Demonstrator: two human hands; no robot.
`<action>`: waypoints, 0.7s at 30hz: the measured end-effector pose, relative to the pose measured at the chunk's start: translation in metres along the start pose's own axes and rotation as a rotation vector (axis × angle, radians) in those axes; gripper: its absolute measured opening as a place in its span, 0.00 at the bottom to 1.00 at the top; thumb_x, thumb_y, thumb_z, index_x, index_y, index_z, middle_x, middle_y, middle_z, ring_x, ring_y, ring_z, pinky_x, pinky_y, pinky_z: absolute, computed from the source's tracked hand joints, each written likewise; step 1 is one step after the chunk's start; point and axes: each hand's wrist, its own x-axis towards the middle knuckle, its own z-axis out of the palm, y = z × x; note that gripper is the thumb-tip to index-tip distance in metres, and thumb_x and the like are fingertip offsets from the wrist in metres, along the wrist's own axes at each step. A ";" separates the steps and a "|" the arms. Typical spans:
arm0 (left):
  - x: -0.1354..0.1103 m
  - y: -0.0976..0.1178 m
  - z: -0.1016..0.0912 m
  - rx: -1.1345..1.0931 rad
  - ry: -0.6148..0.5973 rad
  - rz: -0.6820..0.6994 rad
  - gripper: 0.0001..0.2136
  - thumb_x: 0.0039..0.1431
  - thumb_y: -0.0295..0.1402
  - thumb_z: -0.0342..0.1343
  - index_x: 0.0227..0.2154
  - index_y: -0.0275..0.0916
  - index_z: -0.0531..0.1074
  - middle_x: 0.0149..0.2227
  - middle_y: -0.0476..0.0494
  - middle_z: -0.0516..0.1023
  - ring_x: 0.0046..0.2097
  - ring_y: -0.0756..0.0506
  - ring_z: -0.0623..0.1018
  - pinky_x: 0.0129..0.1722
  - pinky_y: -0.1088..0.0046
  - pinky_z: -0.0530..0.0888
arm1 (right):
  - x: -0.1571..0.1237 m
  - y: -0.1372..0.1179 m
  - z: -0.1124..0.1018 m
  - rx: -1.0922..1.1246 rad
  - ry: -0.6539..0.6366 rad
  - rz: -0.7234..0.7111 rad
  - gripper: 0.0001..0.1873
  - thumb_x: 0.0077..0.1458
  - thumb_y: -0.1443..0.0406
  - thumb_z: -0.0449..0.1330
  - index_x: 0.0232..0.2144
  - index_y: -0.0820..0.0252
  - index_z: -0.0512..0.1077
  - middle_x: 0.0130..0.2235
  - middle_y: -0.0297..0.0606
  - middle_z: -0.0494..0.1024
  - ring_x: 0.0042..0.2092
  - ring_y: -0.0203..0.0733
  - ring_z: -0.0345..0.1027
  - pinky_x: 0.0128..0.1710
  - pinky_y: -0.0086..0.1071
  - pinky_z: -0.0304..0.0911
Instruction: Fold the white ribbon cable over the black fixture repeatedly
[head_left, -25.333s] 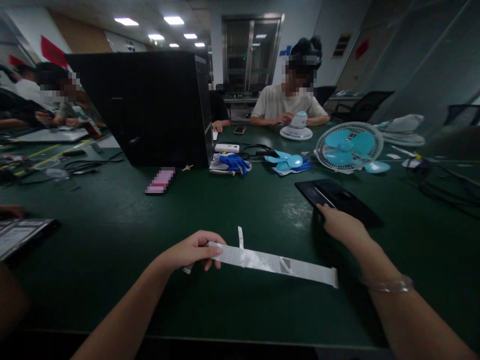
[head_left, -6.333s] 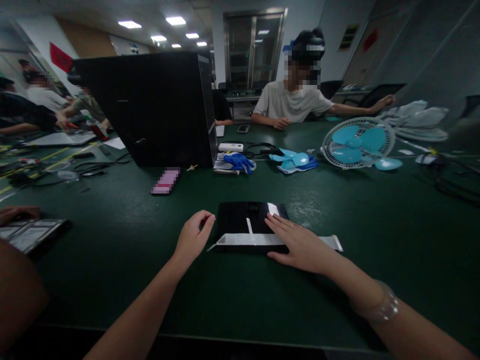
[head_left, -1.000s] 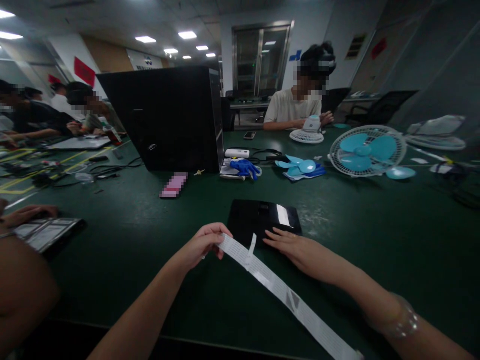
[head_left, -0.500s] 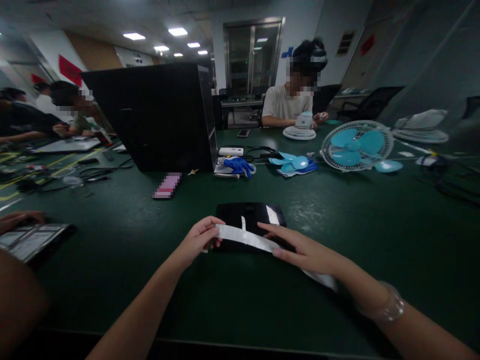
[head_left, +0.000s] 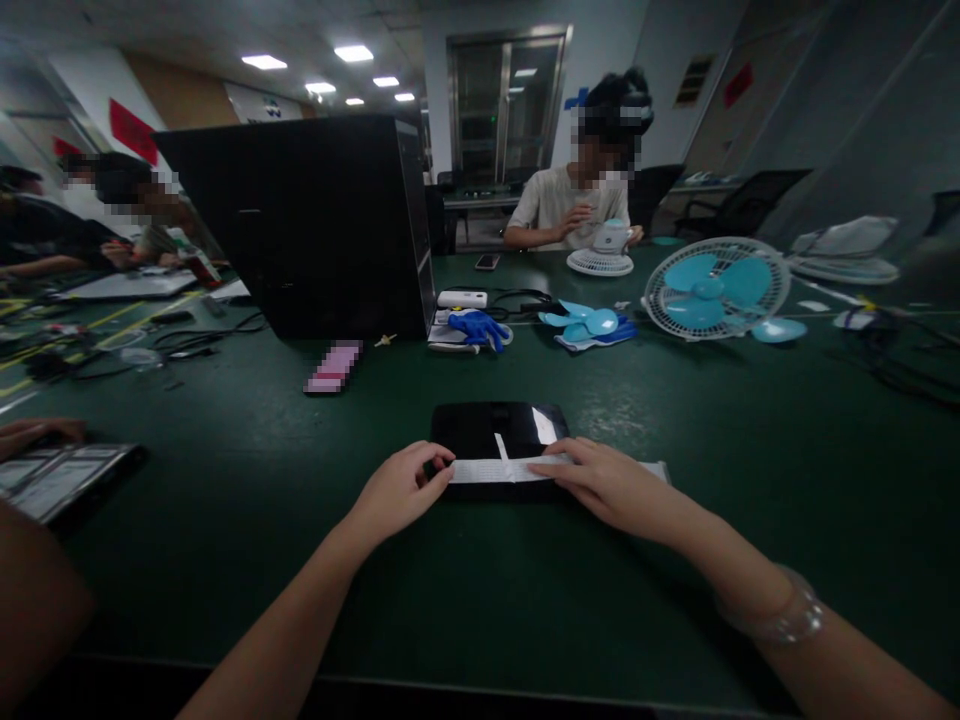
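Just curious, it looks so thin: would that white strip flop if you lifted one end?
Probably floppy: the white strip lies paper-flat across the black panel. Likely very light, since both the left hand and right hand pin it down.

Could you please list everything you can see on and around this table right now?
table: one, dark green, under everything.
flat device: one, black, on the table, near centre.
strip: one, white, lying across the flat device's near edge.
computer case: one, black, standing left of centre.
phone: one, pink, in front of the computer case.
glove: one, blue, right of the computer case.
fan blade: one, light blue, right of the glove.
fan: one, white cage and blue blades, far right.
person: one, pale shirt, seated across the table.
tray: one, dark, left edge.
left hand: one, bare, pinching the strip's left end.
right hand: one, bare, flat on the strip.
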 end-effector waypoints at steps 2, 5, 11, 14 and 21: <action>0.000 0.000 0.000 0.001 -0.006 0.021 0.14 0.61 0.42 0.54 0.43 0.41 0.76 0.41 0.43 0.74 0.35 0.46 0.72 0.34 0.71 0.67 | 0.001 -0.002 0.001 -0.010 0.000 -0.009 0.23 0.64 0.66 0.49 0.58 0.45 0.68 0.54 0.41 0.71 0.51 0.48 0.68 0.48 0.46 0.67; -0.001 -0.001 0.000 -0.006 -0.008 0.028 0.14 0.60 0.42 0.55 0.43 0.41 0.77 0.43 0.42 0.73 0.33 0.47 0.71 0.31 0.72 0.65 | 0.003 -0.005 0.005 -0.037 0.007 -0.019 0.23 0.64 0.66 0.49 0.58 0.46 0.69 0.54 0.42 0.72 0.51 0.48 0.68 0.48 0.46 0.67; -0.003 -0.002 0.000 0.053 -0.021 0.038 0.16 0.60 0.44 0.54 0.43 0.43 0.79 0.45 0.43 0.71 0.32 0.48 0.70 0.29 0.73 0.64 | 0.004 -0.005 0.015 -0.085 0.033 -0.021 0.23 0.63 0.67 0.49 0.58 0.46 0.68 0.54 0.43 0.71 0.51 0.49 0.68 0.48 0.46 0.67; -0.003 -0.001 0.000 0.030 -0.025 0.060 0.15 0.60 0.44 0.54 0.41 0.42 0.80 0.44 0.43 0.72 0.32 0.48 0.69 0.30 0.73 0.64 | 0.005 -0.005 0.016 -0.091 0.044 -0.029 0.24 0.63 0.68 0.49 0.58 0.45 0.68 0.54 0.43 0.71 0.51 0.49 0.68 0.48 0.47 0.67; -0.004 0.000 0.000 0.017 -0.012 0.058 0.14 0.58 0.43 0.55 0.38 0.42 0.81 0.42 0.44 0.72 0.31 0.48 0.69 0.29 0.72 0.63 | 0.005 -0.007 0.013 -0.078 0.039 -0.034 0.24 0.63 0.68 0.49 0.58 0.46 0.69 0.54 0.42 0.71 0.51 0.48 0.67 0.49 0.46 0.66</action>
